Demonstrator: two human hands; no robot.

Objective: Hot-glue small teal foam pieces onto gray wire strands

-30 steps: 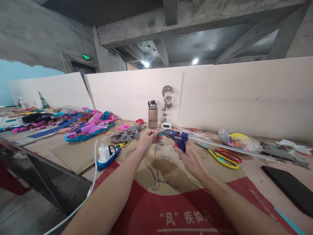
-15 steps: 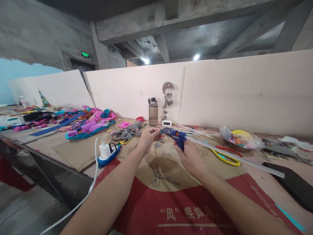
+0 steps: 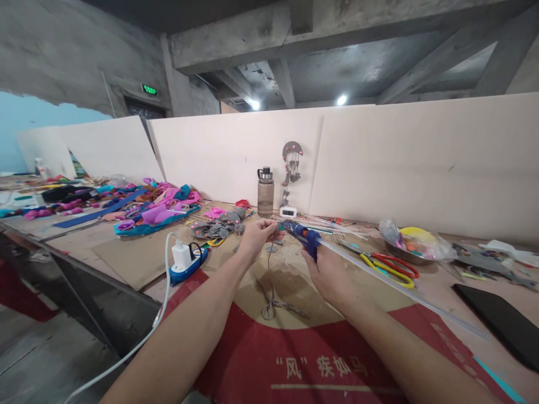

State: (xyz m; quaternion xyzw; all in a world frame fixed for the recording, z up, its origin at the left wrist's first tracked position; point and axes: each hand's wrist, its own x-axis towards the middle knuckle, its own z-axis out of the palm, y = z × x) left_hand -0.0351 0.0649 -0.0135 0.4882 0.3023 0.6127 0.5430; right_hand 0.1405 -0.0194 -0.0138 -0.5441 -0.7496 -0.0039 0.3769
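Observation:
My right hand is wrapped round the handle of a blue hot glue gun. A long clear glue stick runs out of its back toward the lower right. The gun's nozzle points left, close to the fingertips of my left hand. Those fingers are pinched together, and a thin grey cord hangs down from them. Its loose end lies in loops on the cardboard below. A small teal bit shows between the fingertips and the nozzle; I cannot tell what it is.
Behind my hands stand a water bottle and a small white clock. Scissors with red and yellow handles, a bowl and a black phone lie right. Left are a blue power strip, felt pieces and grey felt shapes.
The rear end of the glue stick has swung lower, uncovering more of the scissors. Both hands keep nearly the same place, and the whole view has shifted slightly.

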